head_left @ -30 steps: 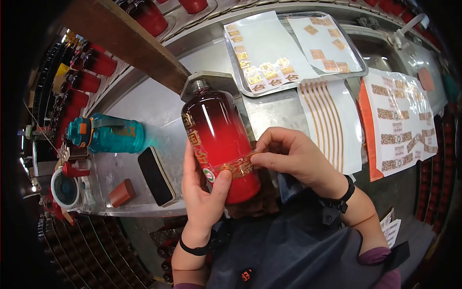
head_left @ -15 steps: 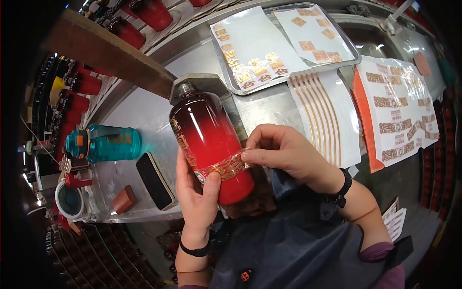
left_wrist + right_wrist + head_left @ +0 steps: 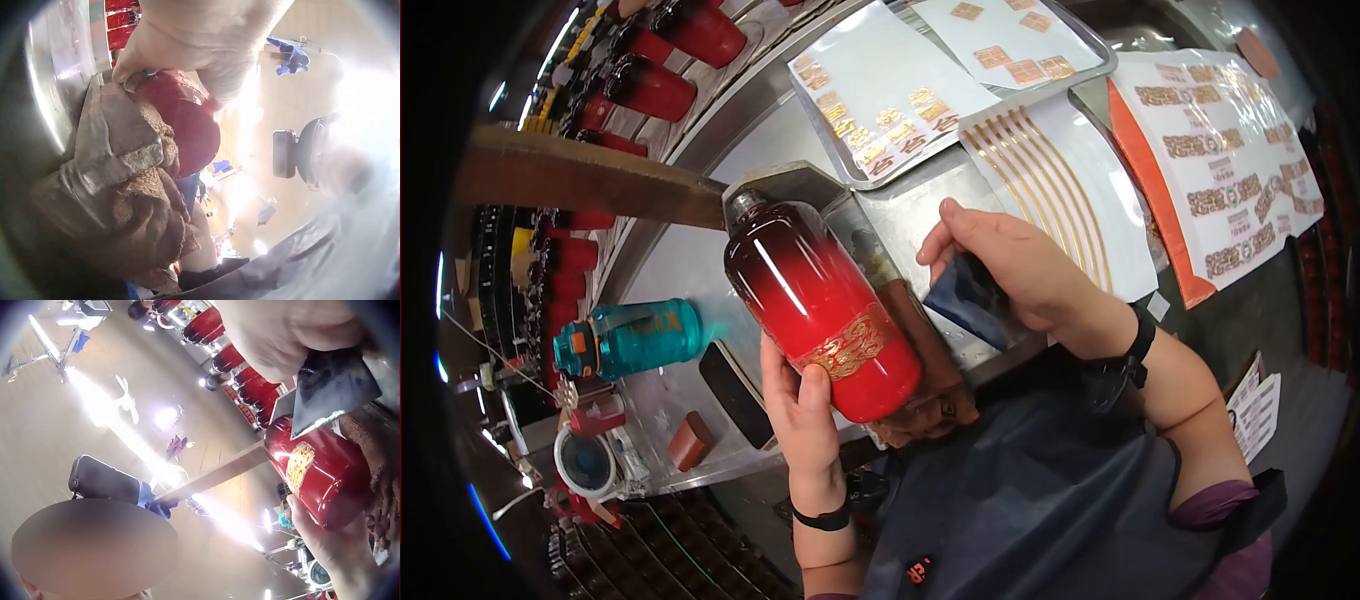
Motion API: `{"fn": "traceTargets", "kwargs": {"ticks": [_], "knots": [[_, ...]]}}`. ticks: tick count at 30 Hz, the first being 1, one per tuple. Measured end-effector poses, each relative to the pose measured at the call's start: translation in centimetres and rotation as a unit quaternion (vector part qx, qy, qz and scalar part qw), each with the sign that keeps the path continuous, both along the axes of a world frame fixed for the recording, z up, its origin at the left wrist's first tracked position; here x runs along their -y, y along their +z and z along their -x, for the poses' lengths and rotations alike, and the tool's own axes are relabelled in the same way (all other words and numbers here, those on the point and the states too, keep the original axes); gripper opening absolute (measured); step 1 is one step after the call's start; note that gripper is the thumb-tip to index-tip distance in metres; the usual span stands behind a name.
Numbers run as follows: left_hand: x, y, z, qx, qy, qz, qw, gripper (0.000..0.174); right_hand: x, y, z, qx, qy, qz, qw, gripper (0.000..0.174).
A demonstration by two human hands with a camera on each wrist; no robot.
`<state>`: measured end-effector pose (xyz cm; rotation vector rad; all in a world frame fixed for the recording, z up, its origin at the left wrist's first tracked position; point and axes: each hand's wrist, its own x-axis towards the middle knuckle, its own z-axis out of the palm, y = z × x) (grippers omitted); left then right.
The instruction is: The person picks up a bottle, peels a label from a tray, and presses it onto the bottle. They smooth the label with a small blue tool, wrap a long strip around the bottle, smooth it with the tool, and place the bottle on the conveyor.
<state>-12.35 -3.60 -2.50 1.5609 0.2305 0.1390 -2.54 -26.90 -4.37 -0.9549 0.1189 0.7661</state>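
Observation:
My left hand (image 3: 800, 415) holds the red bottle (image 3: 800, 270) low on its left side, thumb at the end of a gold patterned band (image 3: 847, 347). The bottle leans with its dark neck against a metal-faced wooden bar and its base over a brown cloth (image 3: 935, 400). In the left wrist view, the round base (image 3: 199, 137) shows above the bunched cloth (image 3: 137, 219). To the bottle's right, my right hand (image 3: 1025, 265) grips a dark flat scraper (image 3: 968, 302), apart from the band. The scraper blade (image 3: 334, 387) overlaps the bottle in the right wrist view.
The wooden bar (image 3: 590, 185) crosses at the left. Behind lie a metal tray (image 3: 880, 180) of gold decals, a sheet of gold strips (image 3: 1050, 190) and a printed decal sheet (image 3: 1220, 160). A teal water bottle (image 3: 645, 335), a phone (image 3: 735, 390) and a brown block (image 3: 690, 440) lie left.
My right fingers have let go of the band's end and moved away from the bottle, with the scraper now plainly visible. The bottle has turned, hiding its gold characters, and the band lies against it.

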Motion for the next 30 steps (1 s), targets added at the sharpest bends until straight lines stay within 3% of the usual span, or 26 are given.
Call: {"fn": "traceTargets", "kwargs": {"ticks": [3,4,5,7,8,9,11,14,15,17,19,21,23,24,25,28,30], "knots": [[-0.2,-0.2,-0.1,0.006,-0.01,0.005,1.0,0.059,-0.7,1.2,0.4,0.034,-0.074,0.0,0.997,0.031],[-0.2,-0.2,0.0,0.01,-0.011,0.007,1.0,0.059,-0.5,2.3,0.3,0.031,-0.04,-0.031,0.998,0.019],[-0.4,-0.2,0.1,0.011,-0.012,0.007,1.0,0.059,-0.7,2.7,0.5,0.031,-0.041,-0.032,0.998,0.019],[-0.8,-0.2,0.2,-0.008,-0.03,0.026,0.999,0.066,-1.3,3.3,1.1,0.172,0.033,-0.042,0.984,0.025],[-0.6,-0.1,0.2,-0.007,-0.03,0.025,0.999,0.066,-1.7,4.1,1.3,0.177,0.065,-0.034,0.981,0.035],[-0.4,0.0,0.2,-0.007,-0.023,0.025,0.999,0.065,-2.2,4.2,1.5,0.227,0.091,-0.008,0.97,0.033],[-0.3,0.0,0.2,-0.008,-0.015,0.024,1.0,0.064,-2.8,2.9,1.4,0.273,0.058,0.027,0.96,0.027],[-0.7,-0.4,0.1,0.001,-0.037,0.023,0.999,0.062,-0.9,2.5,-0.9,0.175,0.055,0.063,0.981,0.029],[-0.7,-0.4,0.2,0.001,-0.037,0.023,0.999,0.062,-0.5,1.6,-1.7,0.213,0.033,0.139,0.967,0.029],[-0.7,-0.5,0.0,0.0,-0.034,0.018,0.999,0.061,0.4,1.9,-1.9,0.226,0.018,0.189,0.955,0.026],[-0.4,-0.2,0.0,-0.001,-0.032,0.026,0.999,0.061,-1.0,3.9,0.2,0.312,0.03,0.049,0.948,0.023],[-0.7,-0.2,0.1,0.001,-0.03,0.031,0.999,0.062,-1.8,2.9,0.6,0.326,0.072,0.054,0.941,0.023],[-1.3,-0.8,0.1,-0.01,-0.041,0.023,0.999,0.063,-0.2,2.6,-1.4,0.184,0.088,0.083,0.975,0.026],[-1.0,-0.4,0.2,-0.012,-0.039,0.035,0.999,0.066,0.5,2.6,-2.2,0.23,0.078,0.184,0.953,0.03],[-0.8,-0.5,0.1,-0.012,-0.039,0.036,0.998,0.066,0.5,2.6,-2.0,0.23,0.078,0.185,0.952,0.03],[-0.5,-0.8,0.1,0.006,-0.006,0.007,1.0,0.056,-1.4,2.8,-0.2,0.258,0.06,0.001,0.964,0.033],[-0.6,-0.9,0.1,0.014,-0.011,0.008,1.0,0.057,-0.8,2.3,-0.9,0.199,0.069,0.022,0.977,0.029]]}}
